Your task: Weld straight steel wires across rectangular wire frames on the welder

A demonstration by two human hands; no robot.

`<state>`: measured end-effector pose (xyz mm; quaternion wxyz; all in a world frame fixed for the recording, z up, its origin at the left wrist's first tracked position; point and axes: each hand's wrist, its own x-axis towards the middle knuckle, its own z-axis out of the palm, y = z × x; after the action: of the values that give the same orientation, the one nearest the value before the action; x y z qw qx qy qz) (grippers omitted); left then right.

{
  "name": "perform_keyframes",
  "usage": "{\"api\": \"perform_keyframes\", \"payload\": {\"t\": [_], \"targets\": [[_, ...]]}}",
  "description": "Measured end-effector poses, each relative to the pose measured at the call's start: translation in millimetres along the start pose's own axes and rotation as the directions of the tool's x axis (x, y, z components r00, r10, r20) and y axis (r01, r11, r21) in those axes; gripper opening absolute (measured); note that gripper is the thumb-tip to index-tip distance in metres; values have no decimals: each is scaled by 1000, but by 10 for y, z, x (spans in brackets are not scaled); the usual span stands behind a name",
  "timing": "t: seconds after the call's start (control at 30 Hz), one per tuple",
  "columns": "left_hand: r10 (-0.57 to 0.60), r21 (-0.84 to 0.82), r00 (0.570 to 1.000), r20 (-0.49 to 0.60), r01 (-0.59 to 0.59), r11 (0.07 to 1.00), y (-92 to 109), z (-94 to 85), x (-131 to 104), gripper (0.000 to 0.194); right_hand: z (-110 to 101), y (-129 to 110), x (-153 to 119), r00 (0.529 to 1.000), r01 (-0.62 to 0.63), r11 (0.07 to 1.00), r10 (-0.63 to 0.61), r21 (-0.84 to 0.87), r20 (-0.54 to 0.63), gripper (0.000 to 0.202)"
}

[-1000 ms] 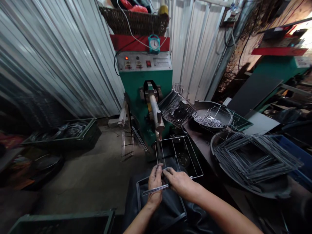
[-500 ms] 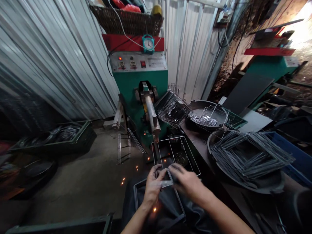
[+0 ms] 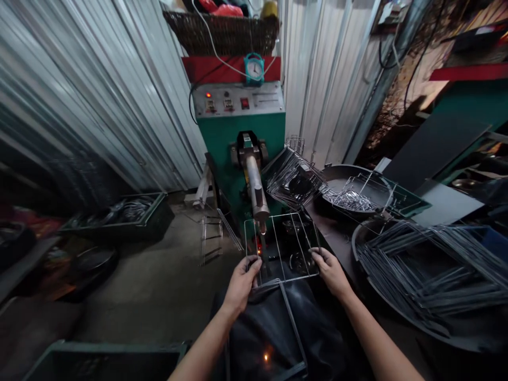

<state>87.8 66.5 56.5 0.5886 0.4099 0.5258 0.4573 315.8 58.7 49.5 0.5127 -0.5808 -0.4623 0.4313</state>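
Note:
A rectangular wire frame (image 3: 281,256) with cross wires lies under the metal arm (image 3: 257,185) of a green machine (image 3: 216,135). My left hand (image 3: 243,279) is closed on its near left part, and my right hand (image 3: 330,271) pinches its right side. The machine's tip meets or nearly meets a wire at the left of the frame, beside a small orange glow. Below, more wire frames (image 3: 292,324) rest on the dark cloth (image 3: 260,327) over my lap, and a bright spark shows there.
Stacked wire frames (image 3: 296,177) stand right of the machine. A round pan (image 3: 357,172) holds small metal pieces; a larger pan (image 3: 391,304) holds more frames. Green crates (image 3: 159,217) sit on the floor at left. A teal clock (image 3: 254,69) hangs on the machine.
My right hand has moved right, from near my left hand to the frame's right side, and gripped it. The view has shifted, and fewer sparks are flying.

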Motion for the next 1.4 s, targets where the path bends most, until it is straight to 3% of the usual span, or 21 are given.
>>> {"api": "perform_keyframes", "payload": {"t": [0.1, 0.3, 0.5, 1.07, 1.4], "targets": [[30, -49, 1000, -10, -30, 998, 151, -23, 272, 41, 125, -19, 322, 995, 71, 997, -69, 19, -69, 30], [65, -32, 998, -20, -66, 997, 385, -29, 697, 39, 245, -90, 814, 995, 82, 994, -77, 78, -65, 32], [71, 2, 997, 5, -71, 997, 405, 4, 969, 36, 268, -222, 1091, 999, 26, 991, -21, 130, -40, 32], [73, -55, 997, -4, -74, 996, 411, 102, 1183, 19, 221, -194, 1318, 999, 13, 996, -8, 83, -51, 30], [93, -79, 996, 2, -93, 993, 362, 122, 1334, 24, 171, -153, 1431, 994, 68, 998, -69, -12, -86, 33]]}}
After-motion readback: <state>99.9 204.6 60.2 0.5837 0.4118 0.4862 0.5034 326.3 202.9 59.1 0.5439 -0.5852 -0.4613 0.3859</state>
